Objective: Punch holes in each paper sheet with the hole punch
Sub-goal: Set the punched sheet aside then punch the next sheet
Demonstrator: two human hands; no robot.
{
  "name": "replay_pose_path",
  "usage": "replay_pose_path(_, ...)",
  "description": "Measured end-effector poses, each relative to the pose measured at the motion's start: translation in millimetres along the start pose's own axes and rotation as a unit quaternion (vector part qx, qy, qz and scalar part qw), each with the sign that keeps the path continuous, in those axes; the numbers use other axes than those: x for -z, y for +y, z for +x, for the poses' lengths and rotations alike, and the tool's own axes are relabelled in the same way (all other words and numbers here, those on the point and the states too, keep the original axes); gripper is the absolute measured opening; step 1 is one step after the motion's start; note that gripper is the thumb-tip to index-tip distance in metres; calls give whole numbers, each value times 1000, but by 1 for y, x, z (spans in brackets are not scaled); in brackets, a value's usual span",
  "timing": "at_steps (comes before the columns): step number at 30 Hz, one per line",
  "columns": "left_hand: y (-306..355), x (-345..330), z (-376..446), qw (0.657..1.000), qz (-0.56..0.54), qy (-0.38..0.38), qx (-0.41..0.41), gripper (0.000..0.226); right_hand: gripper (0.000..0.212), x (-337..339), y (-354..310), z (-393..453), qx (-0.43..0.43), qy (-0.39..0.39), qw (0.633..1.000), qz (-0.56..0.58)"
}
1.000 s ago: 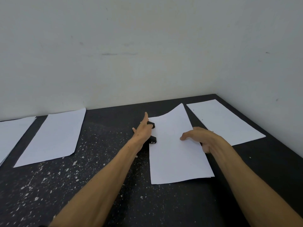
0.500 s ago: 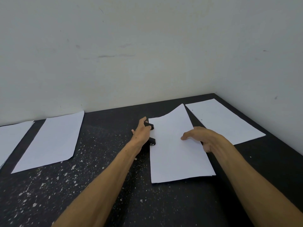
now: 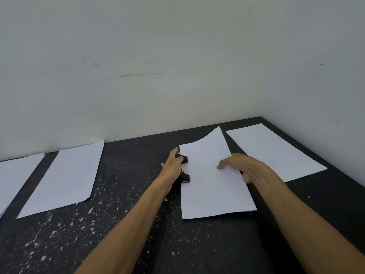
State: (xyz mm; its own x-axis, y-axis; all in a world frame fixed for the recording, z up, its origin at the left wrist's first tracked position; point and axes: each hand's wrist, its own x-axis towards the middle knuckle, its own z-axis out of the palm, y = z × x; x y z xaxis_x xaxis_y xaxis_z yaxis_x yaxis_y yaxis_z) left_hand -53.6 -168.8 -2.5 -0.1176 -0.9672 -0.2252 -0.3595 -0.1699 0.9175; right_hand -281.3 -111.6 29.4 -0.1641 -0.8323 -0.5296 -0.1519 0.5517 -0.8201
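Roughly midway, by the look of it: left hand [image 3: 172,167] pressing flat-fingered on hole punch [image 3: 183,170] at middle sheet's [image 3: 213,186] left edge, right hand [image 3: 240,167] resting loosely on it, right-of-punch sheet [image 3: 276,151] already holed (two left-of-punch sheets [image 3: 65,178] seemingly untouched).

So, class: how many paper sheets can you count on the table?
4: far-left sheet, cut off by the frame; left sheet; middle sheet under the hands, perhaps covering more; right sheet.
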Motion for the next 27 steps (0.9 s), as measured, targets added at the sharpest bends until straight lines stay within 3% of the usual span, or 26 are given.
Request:
replay_pose_path(8, -1, -1, 2, 1000, 8, 4, 5, 54, 35, 1, -5, 14, -7, 3, 1000, -14)
replay_pose_path(27, 1, -3, -7, 1000, 24, 3, -17, 51, 36, 3, -5, 24, -4, 18, 1000, -11)
